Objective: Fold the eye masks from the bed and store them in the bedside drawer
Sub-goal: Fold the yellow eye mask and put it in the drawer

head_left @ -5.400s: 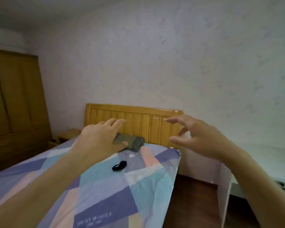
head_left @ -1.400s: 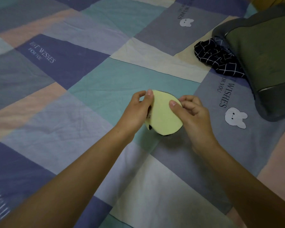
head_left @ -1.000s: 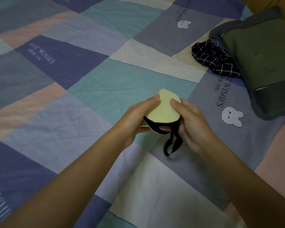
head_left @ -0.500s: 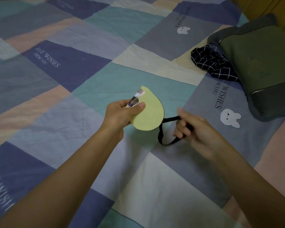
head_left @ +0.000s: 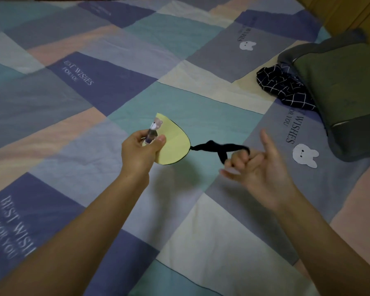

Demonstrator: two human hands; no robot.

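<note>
Left hand (head_left: 139, 148) is pinching a folded yellow eye mask (head_left: 173, 144) between thumb and curled fingers, holding it up above the bed (head_left: 77, 129); a small bear print is showing on the mask just above the thumb. Right hand (head_left: 263, 165) is hooking the mask's black strap (head_left: 220, 147) with its curled middle fingers, while the thumb and one finger are sticking out straight; this hand is somewhat blurred. That strap is stretching from the mask's right edge across to the right hand, twisted along the way. Both hands are hovering over the bed's patchwork cover, with the mask casting a shadow on it below. Further from the mask, toward the upper right, a dark checked cloth (head_left: 284, 87) is lying on the bed, touching a grey-green pillow (head_left: 338, 88). Beyond the pillow, a wooden headboard (head_left: 359, 11) is showing in the corner.
</note>
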